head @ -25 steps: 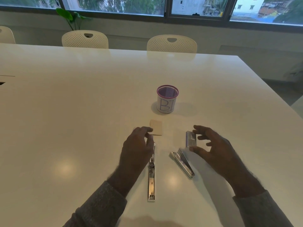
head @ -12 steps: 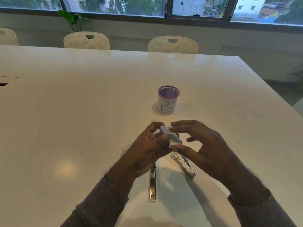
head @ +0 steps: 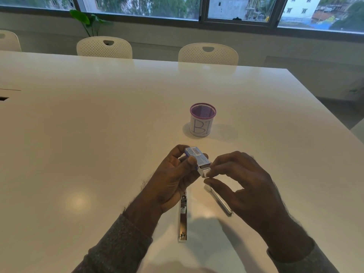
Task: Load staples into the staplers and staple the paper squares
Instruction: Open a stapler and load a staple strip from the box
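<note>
While the white table [head: 98, 125] spreads wide beneath everything, a purple-rimmed mesh pen cup [head: 202, 120] marked "BI" stands past the hands. Two metal staplers lie flat near the front edge: one [head: 183, 217] lies lengthwise below the left hand, the other [head: 220, 201] angled under the right. Raised above them, the left hand [head: 173, 180] grips a small staple box [head: 196, 158], while the right hand [head: 244, 186] pinches the box's open end between thumb and forefinger.

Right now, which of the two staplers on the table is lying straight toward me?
The left stapler, below the left hand: it runs straight toward the viewer. The other stapler, under the right hand, lies diagonally.
</note>
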